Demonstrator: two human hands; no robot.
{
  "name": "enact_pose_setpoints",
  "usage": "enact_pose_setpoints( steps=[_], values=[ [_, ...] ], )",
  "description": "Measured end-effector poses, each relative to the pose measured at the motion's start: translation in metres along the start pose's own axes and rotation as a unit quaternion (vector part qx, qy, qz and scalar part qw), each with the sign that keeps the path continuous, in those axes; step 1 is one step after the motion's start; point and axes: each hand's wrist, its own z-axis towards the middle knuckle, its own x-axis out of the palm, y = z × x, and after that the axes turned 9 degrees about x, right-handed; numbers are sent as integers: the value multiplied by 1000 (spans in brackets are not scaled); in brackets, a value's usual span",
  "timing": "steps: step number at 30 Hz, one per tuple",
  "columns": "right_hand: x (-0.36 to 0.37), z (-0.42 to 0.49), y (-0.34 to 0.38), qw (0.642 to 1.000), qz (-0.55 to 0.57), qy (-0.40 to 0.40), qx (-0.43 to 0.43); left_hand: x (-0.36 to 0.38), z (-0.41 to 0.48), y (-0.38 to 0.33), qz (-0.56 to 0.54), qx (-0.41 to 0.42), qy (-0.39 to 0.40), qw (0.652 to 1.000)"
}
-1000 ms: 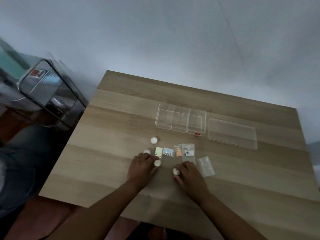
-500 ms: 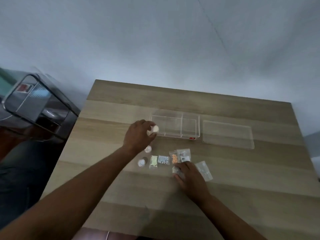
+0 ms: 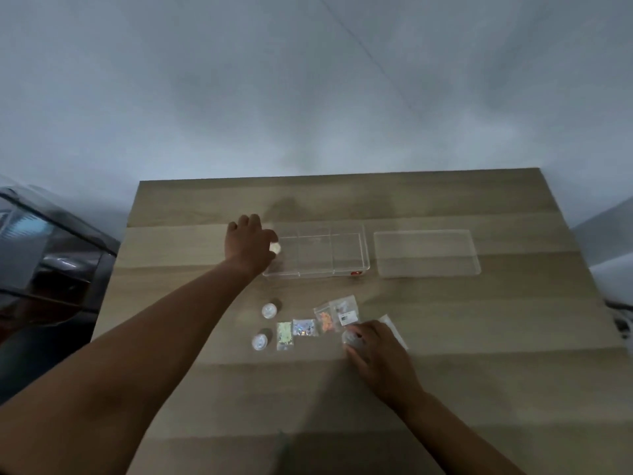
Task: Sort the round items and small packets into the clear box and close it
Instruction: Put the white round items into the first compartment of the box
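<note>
A clear divided box (image 3: 363, 248) lies open at the table's middle, its flat clear lid (image 3: 426, 253) to the right of it. My left hand (image 3: 250, 246) is at the box's left end, holding a small white round item (image 3: 275, 248) over the leftmost compartment. My right hand (image 3: 375, 354) rests on the table, fingers closed around another round item (image 3: 351, 337). Two more round items (image 3: 269, 310) (image 3: 259, 342) sit in front of the box. Several small packets (image 3: 304, 328) lie in a row beside them; one clear packet (image 3: 394, 325) is partly under my right hand.
The wooden table (image 3: 479, 389) stands against a pale wall. A dark chair or cart with a metal frame (image 3: 51, 255) is close to the table's left edge.
My left hand lifted a round item from the table and carried it forward to the box's left end. My right hand stayed on its round item. The camera tilted.
</note>
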Motion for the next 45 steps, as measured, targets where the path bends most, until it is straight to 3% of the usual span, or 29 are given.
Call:
enact_pose_setpoints(
  steps=[6,9,15,18,22,27,35,38,41,45],
  values=[
    [-22,39,16,997,41,-67,3,3,-4,-4,-49,-21,-25,998],
    [-34,77,40,995,47,-83,-35,4,-16,-3,-137,-56,-80,986],
    [-37,157,95,997,-1,-5,-83,16,-46,-8,-413,-218,-124,875],
    [-26,182,115,991,-82,51,-90,22,-53,-10,-466,-253,-134,837],
    [-12,197,127,968,-209,59,-125,25,-55,-11,-499,-272,-141,811],
    [2,206,132,942,-306,65,-120,27,-54,-11,-507,-277,-149,803],
    [13,213,124,935,-332,58,-115,29,-54,-9,-532,-275,-140,788],
    [5,206,126,949,-285,48,-127,30,-64,-5,-531,-264,-156,790],
    [-6,185,130,975,-170,24,-144,34,-85,7,-520,-248,-166,801],
    [-4,138,129,981,-59,107,-150,49,-128,14,-470,-203,-135,848]
  ],
)
